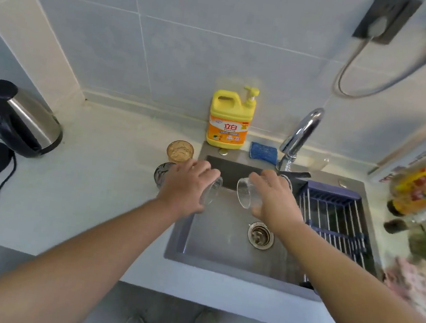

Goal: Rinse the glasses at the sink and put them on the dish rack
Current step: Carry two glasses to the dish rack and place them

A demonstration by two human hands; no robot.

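two clear ribbed glasses: left glass [212,192] gripped in left hand [187,185], right glass [244,194] in right hand [272,196], fingers curled round each. both were tipped sideways over the steel sink [217,246], rims near each other. risk: rims could knock and chip; smooth walls could slip onto hard steel. amber glass [180,151] and dark glass [161,172] stood on the table [91,172], just left of the left hand. wire dish rack [334,218] lay right of the right hand.

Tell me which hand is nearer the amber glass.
Left. The left hand, gripping a clear glass, is just in front of the amber glass; the right hand, gripping a ribbed glass, is farther right, beside the dish rack.
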